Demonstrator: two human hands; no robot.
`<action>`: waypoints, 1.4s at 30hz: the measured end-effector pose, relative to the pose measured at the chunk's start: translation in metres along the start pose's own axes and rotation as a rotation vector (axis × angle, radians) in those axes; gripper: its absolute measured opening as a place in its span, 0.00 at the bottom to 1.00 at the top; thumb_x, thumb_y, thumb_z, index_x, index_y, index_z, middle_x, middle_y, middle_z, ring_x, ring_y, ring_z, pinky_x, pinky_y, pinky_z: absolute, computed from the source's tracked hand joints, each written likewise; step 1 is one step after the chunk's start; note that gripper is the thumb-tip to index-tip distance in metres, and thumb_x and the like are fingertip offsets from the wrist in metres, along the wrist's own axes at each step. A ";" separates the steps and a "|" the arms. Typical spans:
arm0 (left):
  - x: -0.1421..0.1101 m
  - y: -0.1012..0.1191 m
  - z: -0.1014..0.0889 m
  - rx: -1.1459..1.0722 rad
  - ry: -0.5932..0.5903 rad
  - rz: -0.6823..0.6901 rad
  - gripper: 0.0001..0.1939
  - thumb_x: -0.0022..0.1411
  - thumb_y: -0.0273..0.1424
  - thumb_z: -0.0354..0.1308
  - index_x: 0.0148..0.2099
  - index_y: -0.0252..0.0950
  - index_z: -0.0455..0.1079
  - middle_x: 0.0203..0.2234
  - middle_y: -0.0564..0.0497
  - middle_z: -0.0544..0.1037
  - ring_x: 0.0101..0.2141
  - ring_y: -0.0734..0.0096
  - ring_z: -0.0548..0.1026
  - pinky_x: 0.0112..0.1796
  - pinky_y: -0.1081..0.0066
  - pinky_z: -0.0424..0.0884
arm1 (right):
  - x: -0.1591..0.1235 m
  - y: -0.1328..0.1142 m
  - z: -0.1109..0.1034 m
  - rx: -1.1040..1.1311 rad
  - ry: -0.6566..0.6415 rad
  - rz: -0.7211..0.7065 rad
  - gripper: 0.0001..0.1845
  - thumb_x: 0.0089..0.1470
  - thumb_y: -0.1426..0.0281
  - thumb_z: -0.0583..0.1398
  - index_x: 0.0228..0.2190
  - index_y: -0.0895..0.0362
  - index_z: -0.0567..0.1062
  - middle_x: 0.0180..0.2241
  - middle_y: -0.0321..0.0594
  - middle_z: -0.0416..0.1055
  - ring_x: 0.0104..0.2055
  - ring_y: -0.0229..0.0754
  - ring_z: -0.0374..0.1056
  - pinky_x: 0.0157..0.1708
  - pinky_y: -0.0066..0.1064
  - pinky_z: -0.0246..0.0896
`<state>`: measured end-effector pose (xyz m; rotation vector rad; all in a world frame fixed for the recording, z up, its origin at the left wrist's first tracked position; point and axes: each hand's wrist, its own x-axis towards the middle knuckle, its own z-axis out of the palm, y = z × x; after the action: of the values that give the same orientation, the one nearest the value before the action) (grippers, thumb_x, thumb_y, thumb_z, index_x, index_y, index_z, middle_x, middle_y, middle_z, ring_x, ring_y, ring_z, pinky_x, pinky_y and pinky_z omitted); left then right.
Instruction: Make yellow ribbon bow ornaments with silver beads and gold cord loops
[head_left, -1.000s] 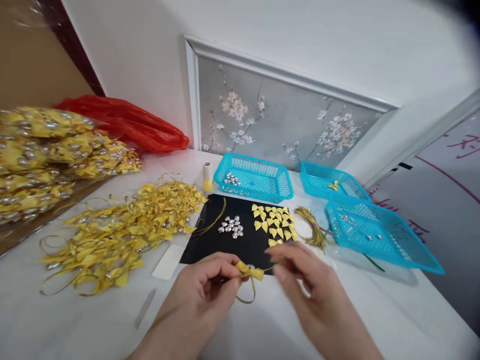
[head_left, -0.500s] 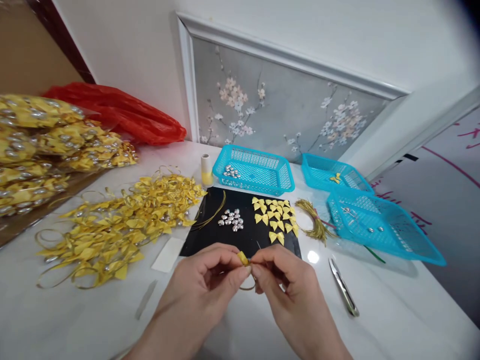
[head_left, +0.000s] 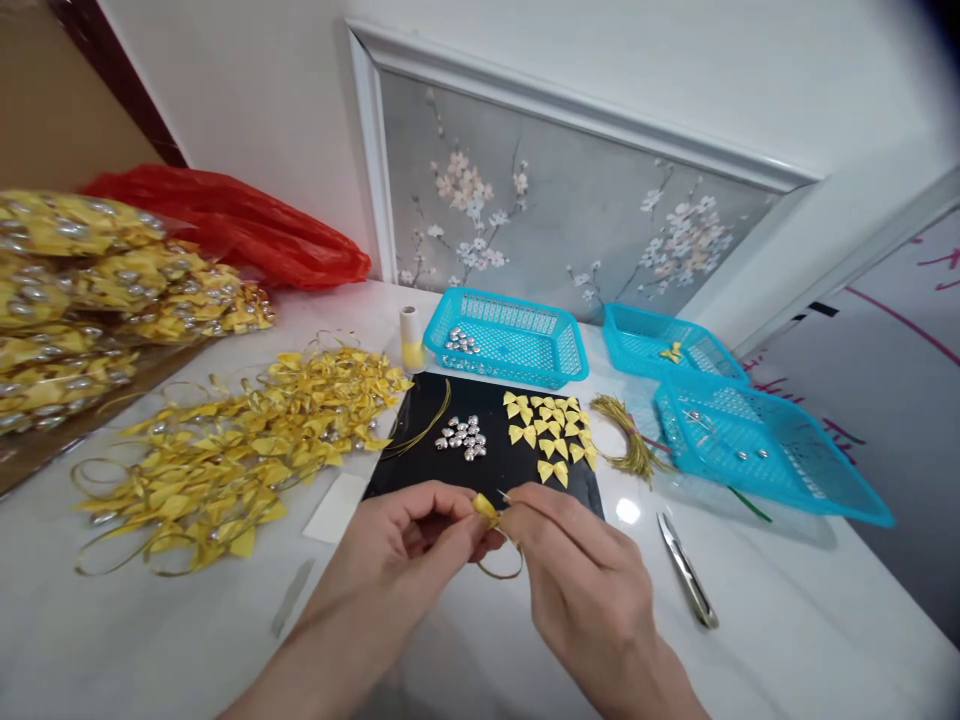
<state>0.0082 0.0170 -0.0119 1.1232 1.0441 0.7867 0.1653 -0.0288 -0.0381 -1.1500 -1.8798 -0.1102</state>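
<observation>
My left hand (head_left: 420, 550) pinches a small yellow ribbon bow (head_left: 485, 507) between thumb and fingers. Close against it, my right hand (head_left: 581, 570) is closed on a thin needle (head_left: 504, 494), whose pale tip pokes out above the fingers. A loop of gold cord (head_left: 517, 568) hangs below the bow, between both hands. Just beyond the hands lies a black mat (head_left: 409, 470), bearing a cluster of silver beads (head_left: 461, 438) and several loose yellow bows (head_left: 553, 472). How the needle meets the bow is hidden by my fingers.
Finished bows with cord loops (head_left: 247, 450) are heaped at left, near bagged ones (head_left: 82, 290) and a red plastic bag (head_left: 247, 225). Blue baskets (head_left: 510, 375) stand behind the mat and at right. Thread snips (head_left: 686, 570), a gold cord bundle (head_left: 626, 440) and a thread spool (head_left: 411, 338) lie around.
My right hand has turned over, knuckles now more upward, and the needle tip shows above its fingers. The cord loop hangs more openly below. My left hand keeps the bow.
</observation>
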 end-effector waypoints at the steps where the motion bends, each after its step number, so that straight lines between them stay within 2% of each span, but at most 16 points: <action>1: 0.000 0.000 0.000 -0.011 -0.003 -0.001 0.05 0.53 0.33 0.65 0.28 0.37 0.78 0.24 0.54 0.81 0.29 0.71 0.77 0.33 0.75 0.73 | 0.001 -0.001 0.001 0.024 0.009 0.029 0.16 0.57 0.87 0.52 0.39 0.59 0.73 0.38 0.45 0.76 0.42 0.41 0.73 0.40 0.29 0.72; 5: -0.001 -0.002 0.000 -0.063 0.004 0.005 0.05 0.54 0.30 0.64 0.26 0.38 0.77 0.25 0.56 0.80 0.30 0.73 0.76 0.34 0.77 0.72 | 0.007 -0.006 0.004 0.135 0.034 0.167 0.14 0.59 0.84 0.51 0.32 0.57 0.72 0.33 0.42 0.73 0.36 0.37 0.72 0.34 0.25 0.70; 9: 0.000 -0.004 0.000 -0.078 0.019 0.008 0.09 0.55 0.26 0.62 0.23 0.38 0.73 0.27 0.58 0.79 0.30 0.76 0.76 0.33 0.78 0.71 | 0.012 -0.009 0.005 0.224 0.056 0.237 0.14 0.59 0.83 0.51 0.29 0.56 0.70 0.30 0.39 0.70 0.32 0.35 0.69 0.31 0.24 0.68; 15: 0.003 0.000 -0.001 -0.029 0.021 -0.007 0.09 0.51 0.27 0.64 0.21 0.37 0.71 0.30 0.55 0.79 0.31 0.71 0.78 0.37 0.74 0.74 | 0.015 -0.010 0.005 0.291 0.033 0.343 0.13 0.60 0.81 0.51 0.27 0.56 0.68 0.29 0.38 0.68 0.30 0.35 0.67 0.29 0.25 0.65; 18: 0.001 0.002 -0.004 -0.036 -0.001 -0.001 0.08 0.51 0.28 0.65 0.23 0.37 0.69 0.33 0.54 0.79 0.34 0.67 0.79 0.39 0.70 0.75 | 0.014 -0.009 0.006 0.297 0.003 0.336 0.14 0.60 0.81 0.51 0.28 0.56 0.69 0.30 0.38 0.68 0.30 0.35 0.67 0.29 0.25 0.64; 23: -0.001 0.002 -0.008 -0.087 -0.068 0.049 0.08 0.56 0.31 0.64 0.30 0.38 0.68 0.31 0.54 0.78 0.35 0.66 0.78 0.39 0.68 0.75 | 0.014 -0.010 0.006 0.268 -0.010 0.310 0.14 0.60 0.83 0.50 0.30 0.56 0.70 0.31 0.39 0.69 0.30 0.35 0.68 0.28 0.24 0.65; 29: 0.005 0.003 -0.004 -0.021 -0.022 0.053 0.09 0.55 0.31 0.67 0.32 0.38 0.68 0.26 0.56 0.76 0.29 0.72 0.76 0.32 0.74 0.73 | 0.016 -0.010 0.006 0.200 -0.004 0.279 0.14 0.59 0.82 0.51 0.28 0.55 0.70 0.31 0.39 0.71 0.31 0.35 0.69 0.29 0.24 0.66; 37: 0.009 -0.002 -0.007 0.014 0.057 0.074 0.11 0.51 0.31 0.69 0.31 0.38 0.68 0.24 0.58 0.76 0.28 0.75 0.73 0.31 0.76 0.70 | 0.015 -0.010 0.008 0.155 -0.008 0.249 0.12 0.59 0.82 0.52 0.30 0.56 0.70 0.31 0.39 0.71 0.31 0.37 0.70 0.30 0.26 0.67; 42: 0.008 -0.005 -0.005 0.003 0.091 0.104 0.11 0.50 0.30 0.68 0.30 0.37 0.67 0.24 0.57 0.75 0.27 0.74 0.72 0.30 0.74 0.69 | 0.008 -0.007 0.007 -0.048 -0.031 0.074 0.12 0.57 0.84 0.53 0.32 0.57 0.71 0.33 0.43 0.73 0.35 0.42 0.70 0.33 0.32 0.67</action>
<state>0.0066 0.0242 -0.0195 1.1604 1.0687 0.9268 0.1545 -0.0236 -0.0339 -1.2594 -1.8681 -0.0969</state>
